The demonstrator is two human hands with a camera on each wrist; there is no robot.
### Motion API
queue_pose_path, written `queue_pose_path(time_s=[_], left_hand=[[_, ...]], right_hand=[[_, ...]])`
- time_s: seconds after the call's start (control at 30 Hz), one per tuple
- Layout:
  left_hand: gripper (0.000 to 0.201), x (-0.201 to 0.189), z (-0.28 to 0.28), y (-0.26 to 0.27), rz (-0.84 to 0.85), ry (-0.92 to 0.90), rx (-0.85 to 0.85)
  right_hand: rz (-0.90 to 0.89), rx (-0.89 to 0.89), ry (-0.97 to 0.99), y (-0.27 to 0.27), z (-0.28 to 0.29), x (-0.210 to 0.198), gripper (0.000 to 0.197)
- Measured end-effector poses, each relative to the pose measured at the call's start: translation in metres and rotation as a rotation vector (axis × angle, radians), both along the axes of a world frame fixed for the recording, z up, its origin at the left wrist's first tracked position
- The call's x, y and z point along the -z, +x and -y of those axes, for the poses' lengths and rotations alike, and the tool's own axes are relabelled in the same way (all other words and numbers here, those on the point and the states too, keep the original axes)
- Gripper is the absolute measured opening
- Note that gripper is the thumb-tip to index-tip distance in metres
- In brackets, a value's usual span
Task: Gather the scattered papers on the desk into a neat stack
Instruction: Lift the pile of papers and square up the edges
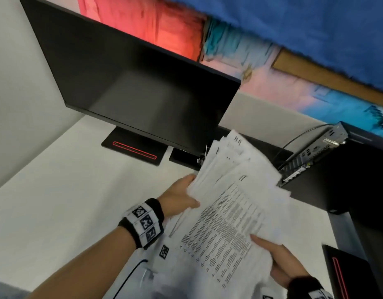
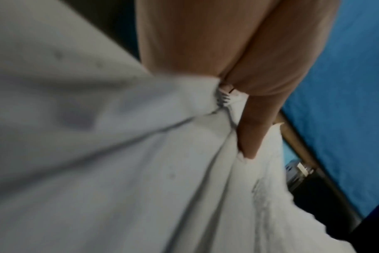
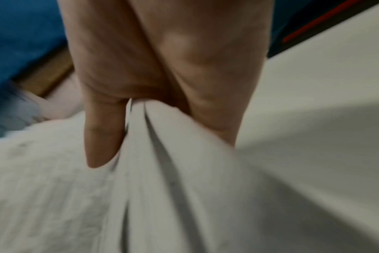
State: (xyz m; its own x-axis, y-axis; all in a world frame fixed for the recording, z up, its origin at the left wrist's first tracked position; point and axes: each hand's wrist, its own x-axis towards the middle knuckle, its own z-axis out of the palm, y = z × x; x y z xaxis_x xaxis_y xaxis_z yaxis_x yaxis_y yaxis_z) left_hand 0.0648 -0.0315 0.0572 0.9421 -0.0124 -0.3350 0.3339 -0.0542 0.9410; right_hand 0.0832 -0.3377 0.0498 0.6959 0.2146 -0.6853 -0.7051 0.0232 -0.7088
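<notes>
Head camera looks down, tilted, over the desk (image 1: 57, 190). Each wrist camera sits tight against its hand, facing along the fingers; all three share the papers (image 1: 229, 212).

I am looking at an office workstation. A white desk (image 1: 57, 201) fills the lower left of the head view, and a dark monitor (image 1: 130, 89) on a black stand with a red line (image 1: 133, 150) rises from it at centre. At the right edge a small desktop computer (image 1: 311, 154) shows its rear ports with a cable plugged in. A pale partition wall (image 1: 16, 93) closes off the left. Printed pages (image 1: 229, 212) of dense text lie in the lower centre. The blurred strip along the top I cannot make out.
</notes>
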Motion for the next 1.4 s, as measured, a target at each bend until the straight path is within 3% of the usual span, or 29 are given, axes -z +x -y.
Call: queue_pose_path(time_s=[0.07, 0.2, 0.3, 0.37, 0.5, 0.63, 0.73, 0.83, 0.9, 1.07, 1.17, 1.27, 1.3, 1.4], left_hand=[[0.058, -0.032, -0.014, -0.004, 0.157, -0.13, -0.04], [0.054, -0.09, -0.031, 0.001, 0.481, -0.116, -0.182], [0.06, -0.122, -0.038, 0.007, 0.599, -0.119, -0.289], [0.069, -0.129, -0.046, 0.01, 0.633, -0.079, -0.357], [0.088, -0.112, -0.051, 0.005, 0.561, -0.122, -0.395], [0.082, -0.08, -0.05, 0.011, 0.403, -0.177, -0.403], [0.072, -0.064, -0.054, 0.013, 0.314, -0.246, -0.418], [0.054, -0.056, -0.056, 0.011, 0.299, -0.207, -0.421], [0.052, -0.063, -0.058, 0.007, 0.333, -0.197, -0.474], [0.077, -0.093, -0.075, -0.002, 0.488, -0.357, -0.485], [0.077, -0.081, -0.073, -0.001, 0.398, -0.328, -0.378], [0.086, -0.069, -0.053, -0.001, 0.295, -0.191, -0.302], [0.08, -0.07, -0.047, 0.0, 0.309, -0.12, -0.311], [0.033, -0.079, -0.044, 0.006, 0.355, -0.029, -0.447]], right_hand=[[0.121, 0.085, 0.021, 0.008, 0.0, -0.03, 0.052], [0.478, 0.148, 0.136, 0.027, -0.029, -0.092, 0.039], [0.797, 0.18, 0.199, 0.034, -0.055, -0.123, 0.043], [0.89, 0.187, 0.193, 0.034, -0.068, -0.125, 0.053], [0.816, 0.082, 0.039, 0.034, -0.082, -0.094, 0.066], [0.656, -0.052, 0.009, 0.047, -0.086, -0.058, 0.059], [0.608, -0.04, -0.014, 0.055, -0.089, -0.043, 0.063], [0.611, 0.001, -0.033, 0.057, -0.093, -0.041, 0.054], [0.666, -0.001, 0.024, 0.054, -0.095, -0.05, 0.051], [0.79, 0.012, 0.095, 0.057, -0.075, -0.077, 0.064], [0.725, -0.106, -0.095, 0.047, -0.075, -0.067, 0.049], [0.662, -0.111, -0.125, 0.032, -0.089, -0.058, 0.039], [0.687, -0.098, -0.119, 0.031, -0.093, -0.059, 0.04], [0.78, -0.07, -0.138, 0.036, -0.098, -0.068, 0.035]])
